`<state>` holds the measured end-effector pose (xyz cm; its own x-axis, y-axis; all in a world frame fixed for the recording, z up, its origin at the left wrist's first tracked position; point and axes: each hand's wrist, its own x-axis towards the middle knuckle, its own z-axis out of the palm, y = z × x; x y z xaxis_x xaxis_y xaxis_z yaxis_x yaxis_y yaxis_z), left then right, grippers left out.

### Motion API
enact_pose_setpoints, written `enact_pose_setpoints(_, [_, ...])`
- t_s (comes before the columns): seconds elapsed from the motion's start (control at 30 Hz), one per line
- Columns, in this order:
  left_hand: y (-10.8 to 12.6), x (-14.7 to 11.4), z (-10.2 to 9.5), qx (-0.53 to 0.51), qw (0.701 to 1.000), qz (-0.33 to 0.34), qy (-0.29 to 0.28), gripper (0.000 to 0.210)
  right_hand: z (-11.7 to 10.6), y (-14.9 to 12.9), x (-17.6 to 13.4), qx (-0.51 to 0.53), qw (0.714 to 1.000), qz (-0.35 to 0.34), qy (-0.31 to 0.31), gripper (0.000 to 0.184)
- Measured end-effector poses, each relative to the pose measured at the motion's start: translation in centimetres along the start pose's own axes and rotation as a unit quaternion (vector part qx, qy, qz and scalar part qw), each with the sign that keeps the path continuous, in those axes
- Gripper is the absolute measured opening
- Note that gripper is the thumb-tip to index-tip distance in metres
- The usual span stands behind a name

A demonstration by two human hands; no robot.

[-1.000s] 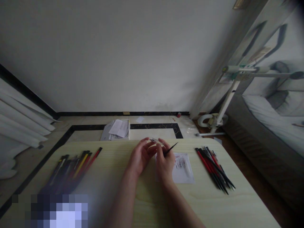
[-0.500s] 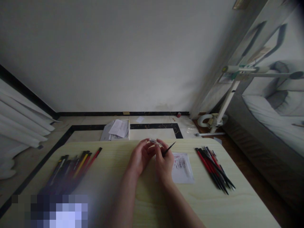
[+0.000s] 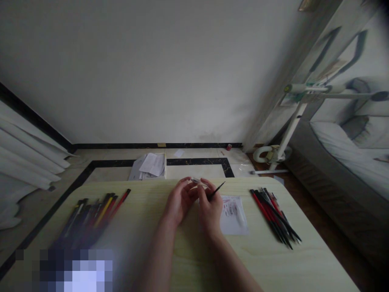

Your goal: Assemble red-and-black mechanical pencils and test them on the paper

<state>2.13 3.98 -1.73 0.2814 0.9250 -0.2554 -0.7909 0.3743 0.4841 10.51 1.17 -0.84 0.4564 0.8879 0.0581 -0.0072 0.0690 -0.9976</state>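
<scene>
Near the far edge of the wooden table (image 3: 152, 186), my left hand (image 3: 178, 202) and my right hand (image 3: 211, 209) meet. Their fingertips pinch a small whitish, partly clear piece (image 3: 195, 180) between them, too small to name. A slim black pointed stick (image 3: 218, 188), like a pencil or a brush handle, also sits in my right hand and points up to the right; its other end is hidden. Partly beneath my right hand lies a white sheet (image 3: 235, 221) with dark and reddish scribbles.
A bundle of red and black pencil-like sticks (image 3: 270, 215) lies at right. Several more sticks (image 3: 103, 209), red, yellow and black, lie at left, partly blurred. Beyond the table, a box of papers (image 3: 152, 165) stands on the floor. White exercise equipment (image 3: 290, 129) and a sofa (image 3: 325, 174) are at right.
</scene>
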Motion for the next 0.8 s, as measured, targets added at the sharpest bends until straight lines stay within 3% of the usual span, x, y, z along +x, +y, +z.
enact_pose_setpoints(0.8, [-0.06, 0.06, -0.10, 0.006, 1.000, 0.010, 0.004, 0.016, 0.08, -0.22, 0.10, -0.016, 1.000, -0.008, 0.016, 0.024])
